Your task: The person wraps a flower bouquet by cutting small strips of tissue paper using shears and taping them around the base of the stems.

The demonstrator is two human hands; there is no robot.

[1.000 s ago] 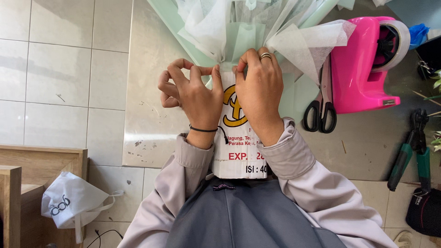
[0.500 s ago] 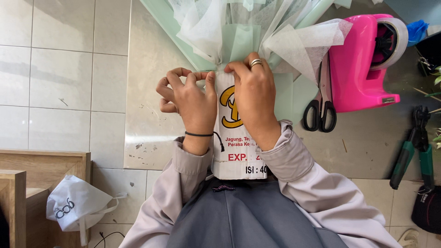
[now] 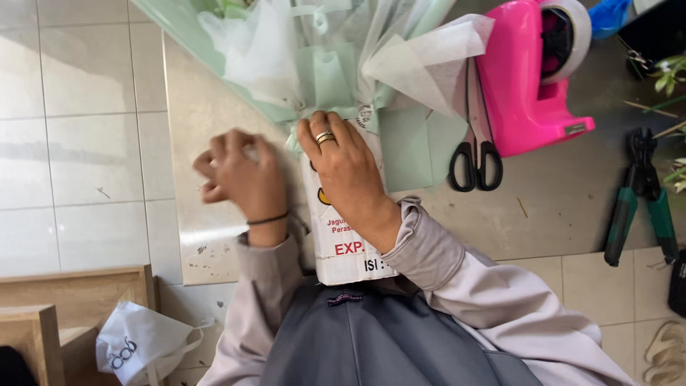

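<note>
**Wrapped bouquet pinned at its neck, soft above and stiff below**

Nearest the camera, the white printed carton (image 3: 343, 246) stands against the person's lap, between the two grey sleeves. It looks like stiff card, light but firm, and would take a squeeze on its flat sides without buckling. The right hand (image 3: 346, 168), a ring on one finger, lies clenched over the carton's top, where the wrapping gathers into a neck; this is the sound place to hold, since everything above is loose. The left hand (image 3: 239, 175) is off to the side, apart from the carton, fingers curled in; its grip is blurred and I cannot tell whether it pinches anything.

Beyond the hands the bouquet wrap (image 3: 314, 64) fans out in pale green paper and white tissue. It is soft, feather-light and easily creased or torn, and the clear film in it will likely be slippery.

The bench (image 3: 557, 200) is a grey, scuffed slab. On it lie black-handled scissors (image 3: 475, 154), just beside a pink tape dispenser (image 3: 532, 78), and green-handled pliers (image 3: 643, 200) further right. To the left are white wall tiles, with a white bag (image 3: 139, 347) lying low near a wooden frame (image 3: 43, 314)
</note>
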